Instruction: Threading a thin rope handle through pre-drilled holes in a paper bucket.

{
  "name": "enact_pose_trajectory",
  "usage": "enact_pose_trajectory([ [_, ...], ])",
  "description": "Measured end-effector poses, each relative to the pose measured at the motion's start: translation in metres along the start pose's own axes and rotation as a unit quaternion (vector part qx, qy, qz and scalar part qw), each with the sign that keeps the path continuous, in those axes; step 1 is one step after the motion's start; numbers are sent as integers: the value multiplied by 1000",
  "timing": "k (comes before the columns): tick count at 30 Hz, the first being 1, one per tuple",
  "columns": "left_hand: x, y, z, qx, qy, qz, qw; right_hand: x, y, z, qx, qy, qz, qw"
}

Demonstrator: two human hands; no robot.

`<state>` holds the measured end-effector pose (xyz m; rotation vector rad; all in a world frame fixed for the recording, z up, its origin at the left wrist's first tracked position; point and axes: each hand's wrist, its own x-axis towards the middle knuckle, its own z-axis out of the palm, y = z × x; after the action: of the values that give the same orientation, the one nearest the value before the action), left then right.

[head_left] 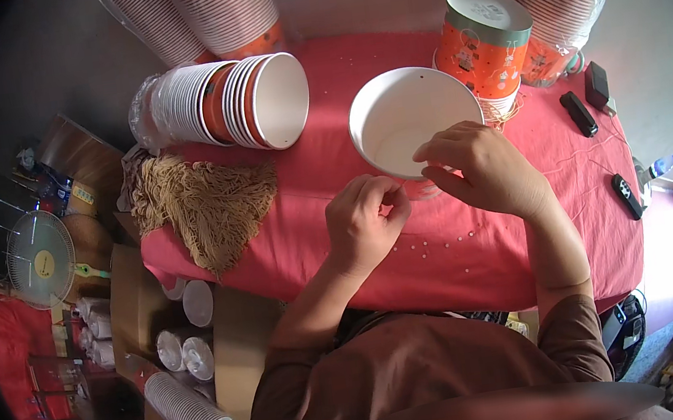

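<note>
A large white paper bucket (400,112) stands on the table with its open mouth toward me. A small dark hole shows near its far rim. My left hand (363,219) is just in front of the bucket's near side, thumb and fingertips pinched together. Whatever is in that pinch, if anything, is too small to make out. My right hand (484,169) is over the bucket's near right rim, fingers bent, with a gap between thumb and forefinger. No thing shows in that gap. Part of the near rim is hidden behind this hand.
Tan cords (204,202) hang over the table's left edge beside a lying stack of buckets (255,106). An upturned orange bucket (485,46) tops a stack at right, near wrapped stacks. Small white dots dot the red cloth (481,276). An open carton (243,341) stands below left.
</note>
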<state>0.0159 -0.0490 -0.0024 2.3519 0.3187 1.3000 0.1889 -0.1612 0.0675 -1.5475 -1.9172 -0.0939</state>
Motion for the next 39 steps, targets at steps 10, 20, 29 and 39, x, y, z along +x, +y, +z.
enact_pose_trajectory([
  [10, 3, 5, 6, 12, 40, 15, 999, 7, 4, -8, 31, -46, 56, 997],
  [20, -1, 3, 11, 27, 40, 25, 999, 36, 25, -6, 127, -216, 51, 967],
  [29, -1, 3, 11, 23, 40, 17, 999, 49, 33, 3, 134, -270, 33, 953],
  [39, -4, -7, -12, 92, -3, 0, 996, 22, 33, -18, -12, -134, 58, 989],
])
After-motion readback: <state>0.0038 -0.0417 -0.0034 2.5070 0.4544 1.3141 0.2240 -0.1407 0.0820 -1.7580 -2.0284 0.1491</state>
